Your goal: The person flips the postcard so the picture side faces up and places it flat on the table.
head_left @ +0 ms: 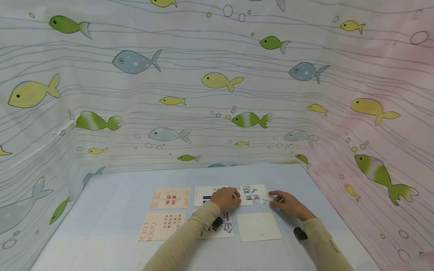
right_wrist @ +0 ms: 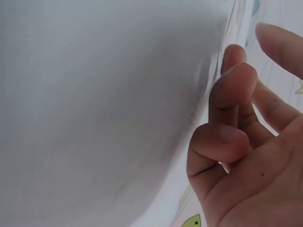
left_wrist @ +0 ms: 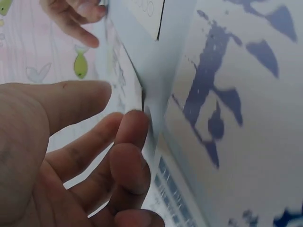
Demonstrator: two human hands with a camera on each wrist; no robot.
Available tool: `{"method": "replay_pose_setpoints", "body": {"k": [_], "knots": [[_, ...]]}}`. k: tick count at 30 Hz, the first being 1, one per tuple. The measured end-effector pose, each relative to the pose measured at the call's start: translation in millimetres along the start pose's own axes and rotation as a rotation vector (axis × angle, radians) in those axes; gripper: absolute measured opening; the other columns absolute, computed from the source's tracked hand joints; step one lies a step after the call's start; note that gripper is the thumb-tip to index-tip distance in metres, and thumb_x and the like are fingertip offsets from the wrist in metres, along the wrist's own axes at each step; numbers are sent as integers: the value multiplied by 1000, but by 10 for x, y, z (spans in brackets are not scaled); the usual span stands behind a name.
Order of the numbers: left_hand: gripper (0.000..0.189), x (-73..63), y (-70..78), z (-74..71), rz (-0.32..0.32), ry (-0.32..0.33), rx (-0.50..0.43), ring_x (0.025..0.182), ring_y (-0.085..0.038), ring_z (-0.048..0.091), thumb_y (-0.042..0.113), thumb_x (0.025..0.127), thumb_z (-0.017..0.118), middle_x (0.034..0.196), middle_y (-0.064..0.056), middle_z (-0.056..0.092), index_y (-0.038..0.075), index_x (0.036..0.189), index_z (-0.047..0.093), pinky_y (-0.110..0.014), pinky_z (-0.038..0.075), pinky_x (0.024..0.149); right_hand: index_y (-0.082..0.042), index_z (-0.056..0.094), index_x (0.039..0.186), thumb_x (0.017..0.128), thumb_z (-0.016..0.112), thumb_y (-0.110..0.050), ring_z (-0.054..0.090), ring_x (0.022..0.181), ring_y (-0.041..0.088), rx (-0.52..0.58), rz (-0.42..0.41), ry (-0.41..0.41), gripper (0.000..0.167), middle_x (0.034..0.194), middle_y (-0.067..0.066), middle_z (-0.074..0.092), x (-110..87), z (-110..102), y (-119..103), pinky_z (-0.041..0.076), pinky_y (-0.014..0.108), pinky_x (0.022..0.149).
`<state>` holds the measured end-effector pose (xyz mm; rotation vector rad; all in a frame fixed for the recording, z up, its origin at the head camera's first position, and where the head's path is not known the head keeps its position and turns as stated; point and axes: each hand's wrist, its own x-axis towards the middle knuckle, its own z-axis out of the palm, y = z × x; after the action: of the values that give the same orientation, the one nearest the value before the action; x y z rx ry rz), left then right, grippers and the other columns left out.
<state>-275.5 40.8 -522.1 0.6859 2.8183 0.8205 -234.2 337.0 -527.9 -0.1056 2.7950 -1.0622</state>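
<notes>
In the head view my left hand (head_left: 225, 198) is over the top row of cards, its fingers loosely bent at the left edge of a white card with blue characters (head_left: 254, 192). The left wrist view shows the thumb (left_wrist: 80, 101) apart from the fingers, nothing pinched. At that card's right edge is my right hand (head_left: 288, 205), fingers bent and thumb apart in the right wrist view. Partly hidden behind the left hand is another white card (head_left: 200, 192) with a dark blue block. Below it, a card with purple characters (head_left: 225, 229) is partly covered by the left forearm.
A blank off-white card (head_left: 259, 226) lies at the lower right of the group. Two cards with orange print, an upper one (head_left: 181, 203) and a lower one (head_left: 159, 222), lie at left. Fish-patterned sheeting (head_left: 196, 120) walls the pale table (head_left: 112, 214).
</notes>
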Motion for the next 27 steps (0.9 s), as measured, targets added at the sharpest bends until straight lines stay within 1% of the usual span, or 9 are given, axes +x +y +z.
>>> {"method": "replay_pose_setpoints", "body": {"k": [3, 8, 11, 14, 16, 18, 22, 24, 27], "knots": [[22, -48, 16, -63, 4, 51, 26, 78, -7, 62, 35, 94, 69, 90, 11, 70, 22, 111, 74, -32, 50, 71, -11, 61, 138, 94, 74, -25, 57, 79, 18, 2, 5, 28, 47, 99, 2, 65, -36, -33, -10, 48, 34, 66], [22, -162, 70, -162, 49, 135, 65, 71, -6, 59, 34, 94, 70, 86, 10, 67, 21, 111, 75, -28, 47, 63, -11, 60, 138, 96, 72, -24, 57, 77, 19, 10, -14, 80, 46, 102, 5, 66, -101, -111, 1, 47, 34, 64], [23, -278, 109, -196, 87, 184, 90, 67, -6, 56, 34, 94, 71, 87, 8, 66, 20, 111, 75, -25, 45, 58, -10, 60, 138, 96, 72, -24, 58, 77, 19, 21, -36, 94, 46, 103, 5, 67, -132, -124, 13, 47, 33, 64], [26, -422, 153, -215, 125, 209, 112, 68, -8, 58, 35, 93, 73, 91, 4, 68, 18, 111, 75, -24, 45, 57, -10, 58, 139, 96, 72, -25, 58, 77, 18, 32, -54, 87, 48, 104, 5, 67, -161, -105, 14, 47, 32, 64], [29, -509, 180, -213, 151, 207, 122, 71, -9, 60, 37, 91, 75, 93, 2, 68, 16, 111, 75, -25, 46, 58, -9, 56, 141, 96, 72, -26, 58, 77, 18, 34, -64, 76, 50, 104, 5, 67, -184, -90, 7, 47, 32, 64], [33, -581, 209, -198, 170, 182, 125, 73, -9, 61, 39, 89, 77, 94, 1, 68, 15, 112, 75, -24, 47, 57, -9, 55, 142, 95, 73, -28, 57, 77, 17, 28, -66, 68, 53, 104, 3, 67, -212, -80, -4, 47, 31, 64], [42, -671, 253, -126, 182, 136, 163, 76, -10, 62, 46, 84, 80, 97, 2, 66, 16, 113, 75, -25, 47, 58, -9, 54, 143, 94, 75, -28, 56, 78, 18, 32, -64, 53, 57, 103, 2, 65, -274, -67, -40, 47, 31, 64], [48, -692, 259, -70, 181, 120, 208, 78, -12, 62, 52, 81, 80, 99, 1, 66, 18, 114, 74, -26, 48, 59, -9, 53, 143, 92, 76, -28, 56, 78, 18, 40, -67, 38, 59, 104, 2, 64, -312, -60, -57, 46, 30, 64], [59, -700, 251, 21, 182, 107, 305, 82, -16, 61, 61, 77, 80, 101, -2, 65, 17, 117, 73, -29, 48, 63, -8, 53, 143, 90, 78, -28, 56, 79, 17, 45, -89, 5, 62, 105, 3, 62, -370, -48, -78, 46, 29, 65]]}}
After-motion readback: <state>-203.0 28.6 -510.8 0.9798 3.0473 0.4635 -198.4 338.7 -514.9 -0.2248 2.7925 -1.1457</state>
